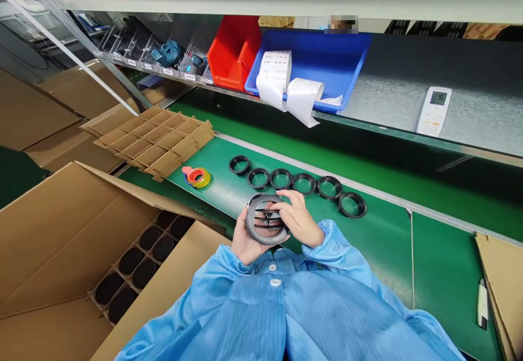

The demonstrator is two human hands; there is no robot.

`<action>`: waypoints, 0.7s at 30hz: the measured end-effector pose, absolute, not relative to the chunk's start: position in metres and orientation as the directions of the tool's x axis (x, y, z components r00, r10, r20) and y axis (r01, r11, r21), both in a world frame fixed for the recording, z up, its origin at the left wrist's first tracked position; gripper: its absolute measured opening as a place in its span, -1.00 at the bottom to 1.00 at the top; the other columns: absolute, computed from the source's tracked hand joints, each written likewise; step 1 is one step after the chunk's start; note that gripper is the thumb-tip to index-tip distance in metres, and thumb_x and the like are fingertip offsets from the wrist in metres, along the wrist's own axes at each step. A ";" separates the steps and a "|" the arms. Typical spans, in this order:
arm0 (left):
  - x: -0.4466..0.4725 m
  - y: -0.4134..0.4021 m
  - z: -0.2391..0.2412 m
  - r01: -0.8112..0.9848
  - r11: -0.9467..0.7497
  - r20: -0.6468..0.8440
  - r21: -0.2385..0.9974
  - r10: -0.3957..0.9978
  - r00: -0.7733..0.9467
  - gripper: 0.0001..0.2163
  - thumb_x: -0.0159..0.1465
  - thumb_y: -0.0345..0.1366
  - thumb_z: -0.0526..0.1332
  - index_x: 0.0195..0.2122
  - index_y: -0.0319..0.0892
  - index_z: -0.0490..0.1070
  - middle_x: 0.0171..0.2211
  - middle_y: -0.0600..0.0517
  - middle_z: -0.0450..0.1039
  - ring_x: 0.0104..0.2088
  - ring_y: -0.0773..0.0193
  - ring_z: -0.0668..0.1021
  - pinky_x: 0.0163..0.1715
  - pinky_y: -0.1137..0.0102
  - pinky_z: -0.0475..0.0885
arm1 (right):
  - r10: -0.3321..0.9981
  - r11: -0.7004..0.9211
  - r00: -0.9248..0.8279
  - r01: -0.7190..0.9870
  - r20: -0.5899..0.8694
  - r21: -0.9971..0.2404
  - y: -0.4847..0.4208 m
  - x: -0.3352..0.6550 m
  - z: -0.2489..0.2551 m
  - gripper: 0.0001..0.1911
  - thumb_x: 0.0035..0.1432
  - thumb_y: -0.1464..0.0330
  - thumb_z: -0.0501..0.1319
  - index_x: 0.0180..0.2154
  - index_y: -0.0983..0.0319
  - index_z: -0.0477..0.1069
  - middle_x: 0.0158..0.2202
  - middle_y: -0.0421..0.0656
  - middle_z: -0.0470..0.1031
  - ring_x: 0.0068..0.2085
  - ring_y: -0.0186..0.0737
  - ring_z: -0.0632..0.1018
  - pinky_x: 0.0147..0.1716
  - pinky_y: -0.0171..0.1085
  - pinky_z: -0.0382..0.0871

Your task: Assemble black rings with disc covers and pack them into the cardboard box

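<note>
Close to my body, above the front edge of the green bench, I hold a round black air vent (pixel 267 219) with horizontal slats across its opening. My left hand (pixel 245 243) is closed around its left side and underside. From the right, my right hand (pixel 301 220) is closed on the vent, its fingers on the upper rim and at the slats. Just beyond lie several black rings (pixel 280 178) in a slanting row on the bench. Whatever is behind the vent is partly hidden by it.
At left, an open carton (pixel 122 192) contains round dark parts in dividers. Nearby are a cardboard divider grid (pixel 159 135) and tape rolls (pixel 198 177). The shelf bears a red bin (pixel 232 50), a blue tray (pixel 335 61) with labels, and a remote (pixel 435 111). A cutter (pixel 482 304) lies right.
</note>
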State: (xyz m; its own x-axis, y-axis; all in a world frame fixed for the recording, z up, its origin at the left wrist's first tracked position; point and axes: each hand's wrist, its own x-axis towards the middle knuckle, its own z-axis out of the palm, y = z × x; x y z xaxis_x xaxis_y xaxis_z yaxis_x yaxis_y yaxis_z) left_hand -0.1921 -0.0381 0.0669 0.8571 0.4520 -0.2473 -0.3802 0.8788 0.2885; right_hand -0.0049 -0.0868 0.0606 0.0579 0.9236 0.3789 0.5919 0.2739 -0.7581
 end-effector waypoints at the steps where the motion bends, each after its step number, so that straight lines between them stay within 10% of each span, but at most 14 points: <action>1: -0.194 -0.038 0.068 -0.385 0.878 -0.253 0.285 0.456 0.853 -0.44 0.32 0.14 0.14 0.17 -0.17 0.37 0.14 -0.27 0.43 0.19 -0.21 0.43 0.21 -0.15 0.19 | 0.925 0.264 0.068 0.593 0.374 -0.761 -0.087 -0.008 0.062 -0.44 0.44 0.06 -0.16 -0.07 0.12 0.56 0.19 -0.07 0.30 0.24 -0.03 0.18 0.28 0.05 0.11; 21: -0.192 -0.050 0.070 -0.374 0.919 -0.374 0.123 0.392 0.841 -0.44 0.32 0.19 0.09 0.07 -0.18 0.43 0.10 -0.23 0.45 0.14 -0.09 0.47 0.21 -0.15 0.21 | 0.950 0.179 0.115 0.558 0.289 -0.811 -0.108 -0.018 0.060 -0.40 0.44 0.02 -0.20 -0.05 0.14 0.53 0.10 -0.05 0.40 0.19 -0.07 0.25 0.26 0.03 0.15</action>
State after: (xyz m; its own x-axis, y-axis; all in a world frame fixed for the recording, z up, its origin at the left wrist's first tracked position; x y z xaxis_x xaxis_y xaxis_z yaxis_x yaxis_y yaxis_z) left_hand -0.1916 -0.0503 0.0704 0.8405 0.3924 -0.3736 -0.3743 0.9191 0.1231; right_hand -0.0185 -0.1083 0.0601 0.1155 0.9503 0.2890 0.5575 0.1788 -0.8107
